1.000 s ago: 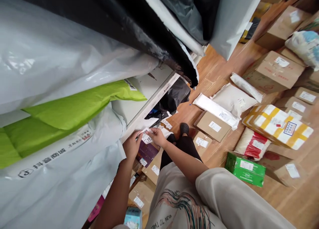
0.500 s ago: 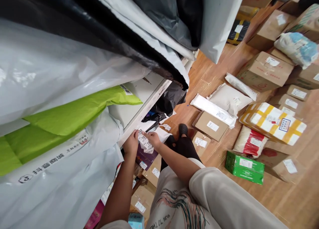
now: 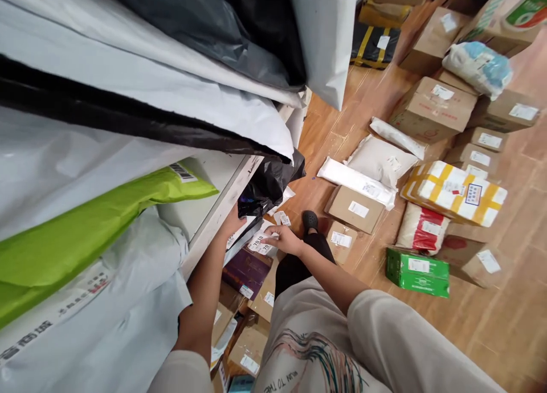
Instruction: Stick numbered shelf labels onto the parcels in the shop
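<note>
My right hand [image 3: 287, 240] pinches a small white printed label [image 3: 261, 244] with dark numbers on it, just below the white shelf edge [image 3: 222, 208]. My left hand [image 3: 233, 222] reaches up beside that shelf edge, against a white parcel bag under the black plastic bag [image 3: 270, 182]; its fingers are mostly hidden. The label sits between the two hands, above a purple box [image 3: 245, 272] on the lower shelf.
Soft mail bags fill the shelves on the left: white, black, grey and a lime-green bag [image 3: 85, 228]. Cardboard boxes, white pouches, a green box [image 3: 417, 271] and a yellow-taped parcel [image 3: 453, 192] lie on the wooden floor [image 3: 491, 330]. More boxes sit under the shelf.
Both hands have shifted right along the shelf edge. The label went with my right hand, and my left hand has come off it and moved up towards the black bag.
</note>
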Demonstrator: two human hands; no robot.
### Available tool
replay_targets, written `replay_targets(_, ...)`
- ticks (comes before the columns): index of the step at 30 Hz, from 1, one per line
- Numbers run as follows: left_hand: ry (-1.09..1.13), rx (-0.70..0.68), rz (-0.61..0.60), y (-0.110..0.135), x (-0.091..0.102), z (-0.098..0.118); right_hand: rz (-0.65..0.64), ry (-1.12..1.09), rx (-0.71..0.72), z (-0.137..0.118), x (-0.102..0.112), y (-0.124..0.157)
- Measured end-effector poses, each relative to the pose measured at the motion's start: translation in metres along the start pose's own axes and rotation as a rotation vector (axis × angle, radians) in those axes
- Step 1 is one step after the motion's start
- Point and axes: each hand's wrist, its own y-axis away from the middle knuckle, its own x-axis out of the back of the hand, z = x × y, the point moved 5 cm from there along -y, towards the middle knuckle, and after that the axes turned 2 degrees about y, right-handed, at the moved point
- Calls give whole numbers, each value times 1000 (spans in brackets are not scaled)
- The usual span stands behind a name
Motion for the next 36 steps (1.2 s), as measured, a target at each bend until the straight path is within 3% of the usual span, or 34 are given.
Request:
replay_targets(2,11,41,4,-13,1,-4,-30,-5,59,-17,-3,-6)
replay_targets(5,37,-9,-39,-15,-3,-8,-56,-78,111,-28,-9,-11)
replay_targets(13,108,-224,-221,29,-12,-7,-6,-242,86,-15,-15,-29)
replay_targets(19,54,-35,-42,25,-13,-20,138,-166,30,17,-32,-79)
replay_targets(23,44,-15,-39,16,-13,-21,279,-74,4,40,-33,-101)
replay_targets(29,22,16,-43,3,-14,-18,445,26,-26,52,-23,-99)
replay_targets(36,-70,105,7,4,-25,-18,486,-8,-100,52,-22,-94)
